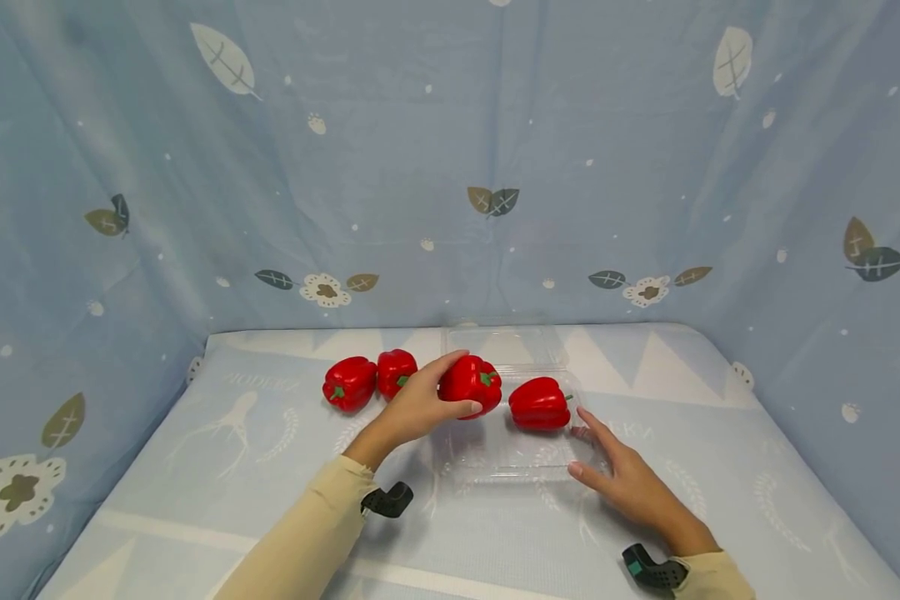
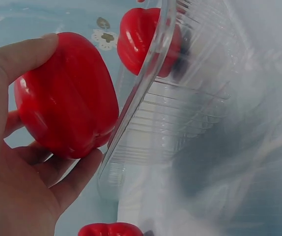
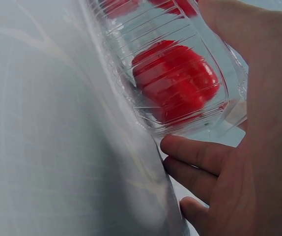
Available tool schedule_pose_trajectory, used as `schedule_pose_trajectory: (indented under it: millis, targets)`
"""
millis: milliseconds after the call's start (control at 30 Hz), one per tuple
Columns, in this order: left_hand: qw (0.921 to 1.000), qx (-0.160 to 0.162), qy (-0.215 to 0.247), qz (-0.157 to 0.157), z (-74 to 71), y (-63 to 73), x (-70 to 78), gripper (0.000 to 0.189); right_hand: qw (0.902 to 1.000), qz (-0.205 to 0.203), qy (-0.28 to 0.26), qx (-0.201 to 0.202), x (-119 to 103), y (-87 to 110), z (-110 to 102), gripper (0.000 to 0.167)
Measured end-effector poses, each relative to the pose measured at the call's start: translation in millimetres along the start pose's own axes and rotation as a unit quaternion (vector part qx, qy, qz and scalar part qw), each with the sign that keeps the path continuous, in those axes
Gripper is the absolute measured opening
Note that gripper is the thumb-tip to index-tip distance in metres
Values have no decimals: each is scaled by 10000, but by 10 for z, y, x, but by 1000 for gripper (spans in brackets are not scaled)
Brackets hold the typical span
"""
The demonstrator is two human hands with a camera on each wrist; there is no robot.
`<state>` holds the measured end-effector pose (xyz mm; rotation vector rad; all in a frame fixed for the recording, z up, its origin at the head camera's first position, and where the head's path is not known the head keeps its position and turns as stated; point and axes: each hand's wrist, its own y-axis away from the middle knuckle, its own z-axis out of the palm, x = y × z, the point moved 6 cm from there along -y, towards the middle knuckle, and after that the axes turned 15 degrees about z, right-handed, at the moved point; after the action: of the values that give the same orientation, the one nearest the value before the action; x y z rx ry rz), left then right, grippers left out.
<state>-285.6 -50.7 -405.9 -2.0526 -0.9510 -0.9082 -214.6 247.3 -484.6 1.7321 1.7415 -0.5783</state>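
Observation:
My left hand (image 1: 420,402) grips a red bell pepper (image 1: 467,387), thumb on one side and fingers curled under it, above the left edge of a clear plastic clamshell box (image 1: 487,454). In the left wrist view this pepper (image 2: 67,93) is held close beside the box's rim. A second bell pepper (image 1: 538,404) lies inside the box on the right, its green stem facing right; the right wrist view shows that pepper (image 3: 173,81) through the ribbed wall. My right hand (image 1: 630,483) is at the box's right side with fingers spread, holding no pepper.
Two more red bell peppers, one (image 1: 349,384) at left and another (image 1: 394,372) partly behind my left hand, lie on the patterned cloth (image 1: 217,467). The box's clear lid (image 1: 504,346) lies folded back. A blue leaf-print curtain (image 1: 420,150) surrounds the table.

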Motion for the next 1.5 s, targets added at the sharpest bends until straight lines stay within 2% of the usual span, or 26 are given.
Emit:
schedule_pose_trajectory:
  millis: [367, 633, 867, 1067, 1267, 1500]
  targets:
    - [9983, -107, -443, 358, 20, -123, 68, 82, 10000, -62, -30, 19, 14, 6, 0, 84]
    - [9964, -311, -735, 289, 56, -153, 39, 81, 9997, -231, -103, 68, 11, 22, -4, 85]
    - [9933, -265, -1102, 215, 72, -165, 45, 83, 9996, -262, -100, 49, -9, 34, -34, 87]
    - [9904, -360, -1316, 224, 101, -179, 59, 82, 9995, -278, -141, 1, 9, 35, -17, 89]
    - [9858, -439, -1574, 384, 115, -208, 87, 83, 9993, -350, -154, 29, 2, 34, -25, 89]
    - [9794, -561, -1914, 318, 126, -213, 67, 81, 9994, -317, -157, 9, 14, 28, -12, 88]
